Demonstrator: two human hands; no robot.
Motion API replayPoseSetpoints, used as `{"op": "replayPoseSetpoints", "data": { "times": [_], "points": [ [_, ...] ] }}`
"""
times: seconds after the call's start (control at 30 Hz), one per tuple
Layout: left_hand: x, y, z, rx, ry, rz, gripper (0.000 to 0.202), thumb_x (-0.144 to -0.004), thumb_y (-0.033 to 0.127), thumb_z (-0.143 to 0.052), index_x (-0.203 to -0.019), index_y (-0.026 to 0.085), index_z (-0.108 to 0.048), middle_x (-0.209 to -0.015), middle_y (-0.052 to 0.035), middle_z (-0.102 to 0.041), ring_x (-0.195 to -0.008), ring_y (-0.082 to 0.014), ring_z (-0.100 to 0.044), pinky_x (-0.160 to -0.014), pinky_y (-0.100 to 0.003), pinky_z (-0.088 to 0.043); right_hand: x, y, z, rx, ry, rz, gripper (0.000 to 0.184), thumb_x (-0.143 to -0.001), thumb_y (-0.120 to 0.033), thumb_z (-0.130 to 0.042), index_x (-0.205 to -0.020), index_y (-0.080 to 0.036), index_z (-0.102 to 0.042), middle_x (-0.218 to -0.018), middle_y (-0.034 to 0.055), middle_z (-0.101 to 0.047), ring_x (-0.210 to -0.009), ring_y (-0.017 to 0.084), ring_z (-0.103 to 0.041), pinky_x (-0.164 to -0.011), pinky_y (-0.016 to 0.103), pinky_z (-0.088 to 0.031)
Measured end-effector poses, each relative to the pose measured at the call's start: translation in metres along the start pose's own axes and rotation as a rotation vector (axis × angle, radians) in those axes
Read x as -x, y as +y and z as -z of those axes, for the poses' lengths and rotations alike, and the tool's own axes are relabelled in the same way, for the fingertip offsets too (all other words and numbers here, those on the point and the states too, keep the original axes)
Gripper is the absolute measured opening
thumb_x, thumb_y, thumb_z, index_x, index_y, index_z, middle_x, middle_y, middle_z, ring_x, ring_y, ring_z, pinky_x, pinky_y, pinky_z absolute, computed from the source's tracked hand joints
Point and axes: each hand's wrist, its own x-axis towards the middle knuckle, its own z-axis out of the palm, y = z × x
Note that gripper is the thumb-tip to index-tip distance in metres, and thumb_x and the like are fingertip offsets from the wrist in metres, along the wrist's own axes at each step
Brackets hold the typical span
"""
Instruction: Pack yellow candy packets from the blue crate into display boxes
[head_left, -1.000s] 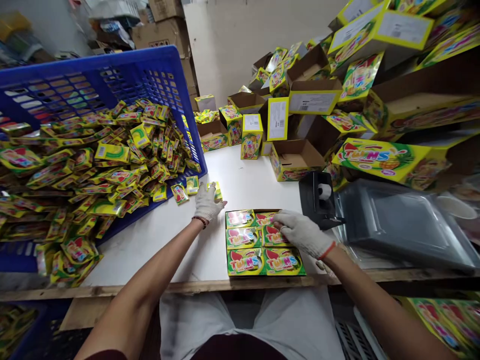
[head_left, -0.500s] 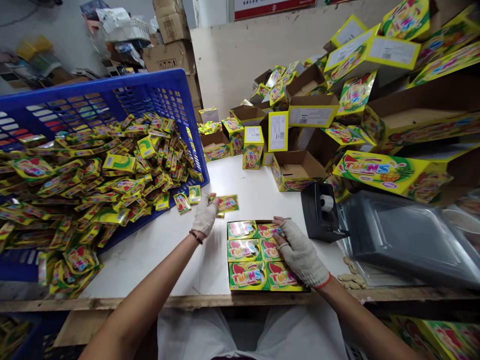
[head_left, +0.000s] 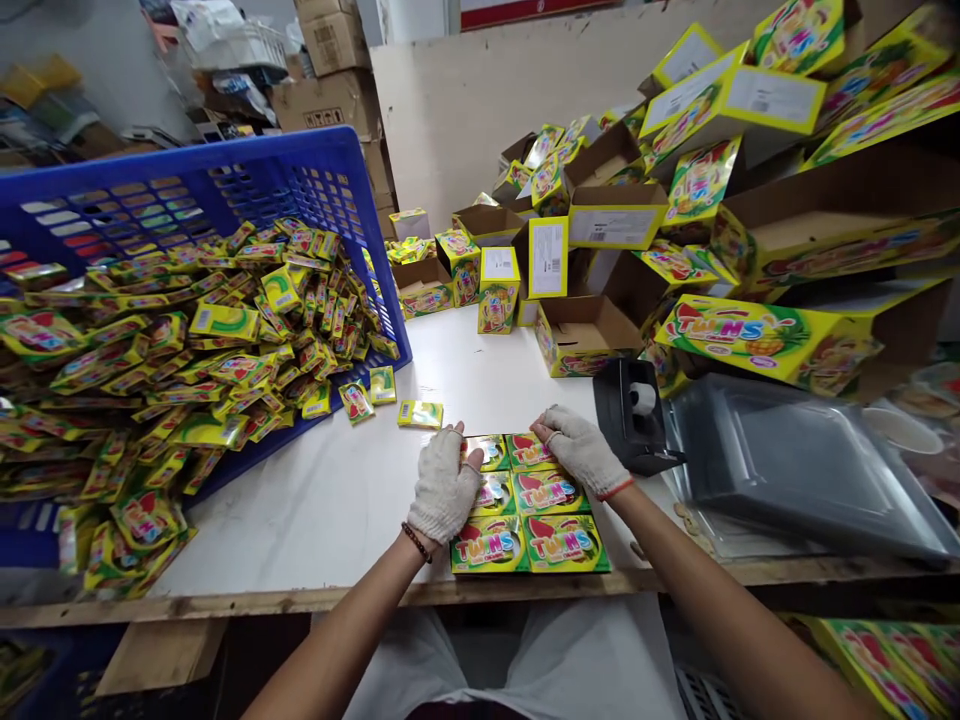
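Observation:
A shallow carton [head_left: 600, 560] packed with several yellow-green TWINS boxes [head_left: 566, 543] lies near the table's front edge. My left hand [head_left: 444, 485], in a white fingerless glove, closes on the carton's left side. Its thumb reaches over the top of the boxes, hiding part of the left column. At the far right corner my right hand [head_left: 585, 450], gloved likewise, grips the carton with bent fingers. Just beyond my left fingertips lies a loose small yellow box [head_left: 420, 413]. Two more small boxes, one of them showing a watermelon [head_left: 356, 401], lie beside the basket.
A blue plastic basket [head_left: 386, 300] heaped with small boxes stands on the left. Open cartons [head_left: 589, 345] pile up at the back and right. A black tape dispenser [head_left: 637, 415] and a grey plastic tray [head_left: 787, 460] sit to the right of the packed carton.
My left hand has moved right and nearer, from a small box on the table to the carton's left side. That small box is no longer visible in it. My right hand stays at the carton.

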Motion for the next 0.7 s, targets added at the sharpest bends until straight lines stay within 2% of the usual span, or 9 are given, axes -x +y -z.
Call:
{"op": "replayPoseSetpoints", "data": {
  "times": [0.07,0.13,0.23,0.33,0.43,0.53,0.63,0.7],
  "points": [
    [0.008,-0.010,-0.006,0.029,-0.028,0.026,0.052,-0.093,0.039,-0.051,-0.138,0.015,-0.054,-0.153,-0.0172,-0.045,-0.145,-0.0294,-0.038,-0.120,-0.048,-0.033,0.003,0.001,-0.009,0.107,-0.032,0.059,0.026,-0.090,-0.027,-0.045,-0.092,-0.017,-0.069,-0.104,0.0116,-0.069,-0.100,0.022,-0.063,-0.093,0.034,-0.048],
    [0.013,-0.015,-0.013,0.057,-0.024,0.037,0.052,-0.095,0.039,-0.048,-0.141,0.016,-0.052,-0.160,-0.0158,-0.035,-0.149,-0.0273,-0.032,-0.122,-0.047,-0.031,0.007,-0.004,-0.014,0.315,-0.102,0.123,0.034,-0.094,-0.023,-0.041,-0.109,-0.013,-0.070,-0.112,0.0154,-0.070,-0.106,0.025,-0.062,-0.097,0.037,-0.046],
    [0.017,-0.018,-0.015,0.032,-0.037,-0.002,0.052,-0.095,0.038,-0.048,-0.142,0.016,-0.051,-0.157,-0.0157,-0.037,-0.148,-0.0267,-0.034,-0.122,-0.045,-0.031,0.016,-0.014,-0.016,0.576,-0.203,0.135,0.039,-0.097,-0.023,-0.040,-0.123,-0.012,-0.066,-0.112,0.0159,-0.070,-0.102,0.026,-0.062,-0.091,0.037,-0.046],
    [0.018,-0.013,-0.008,-0.071,-0.087,-0.065,0.051,-0.094,0.034,-0.049,-0.140,0.014,-0.053,-0.151,-0.0175,-0.043,-0.142,-0.0280,-0.041,-0.119,-0.045,-0.035,0.023,-0.021,-0.018,0.642,-0.210,0.093,0.041,-0.099,-0.025,-0.039,-0.131,-0.012,-0.062,-0.116,0.0157,-0.068,-0.103,0.028,-0.061,-0.089,0.038,-0.046],
    [0.014,0.005,0.001,-0.290,-0.170,-0.100,0.054,-0.092,0.032,-0.052,-0.141,0.010,-0.052,-0.145,-0.0216,-0.049,-0.138,-0.0349,-0.043,-0.116,-0.054,-0.035,0.023,-0.019,-0.020,0.583,-0.185,0.048,0.040,-0.099,-0.026,-0.038,-0.125,-0.011,-0.065,-0.112,0.0161,-0.067,-0.103,0.030,-0.060,-0.091,0.042,-0.048],
    [0.009,0.030,0.004,-0.529,-0.241,-0.138,0.053,-0.091,0.034,-0.055,-0.139,0.011,-0.055,-0.147,-0.0242,-0.049,-0.141,-0.0432,-0.036,-0.116,-0.070,-0.019,0.023,-0.004,-0.021,0.342,-0.130,0.085,0.041,-0.098,-0.029,-0.038,-0.127,-0.012,-0.062,-0.119,0.0157,-0.066,-0.114,0.028,-0.059,-0.101,0.044,-0.047],
    [0.011,0.049,-0.004,-0.574,-0.308,-0.201,0.058,-0.091,0.044,-0.056,-0.141,0.014,-0.054,-0.155,-0.0244,-0.039,-0.146,-0.0451,-0.028,-0.115,-0.073,-0.011,0.035,0.013,-0.022,0.114,0.001,0.073,0.051,-0.098,-0.034,-0.036,-0.143,-0.015,-0.047,-0.140,0.0160,-0.055,-0.132,0.025,-0.051,-0.111,0.045,-0.044],
    [0.014,0.055,-0.013,-0.553,-0.350,-0.240,0.066,-0.090,0.052,-0.057,-0.145,0.017,-0.051,-0.157,-0.0238,-0.036,-0.147,-0.0460,-0.027,-0.114,-0.074,-0.010,0.047,0.019,-0.027,0.095,0.074,0.049,0.056,-0.097,-0.035,-0.037,-0.149,-0.016,-0.040,-0.147,0.0166,-0.049,-0.141,0.026,-0.043,-0.116,0.049,-0.039]
  ]
}}
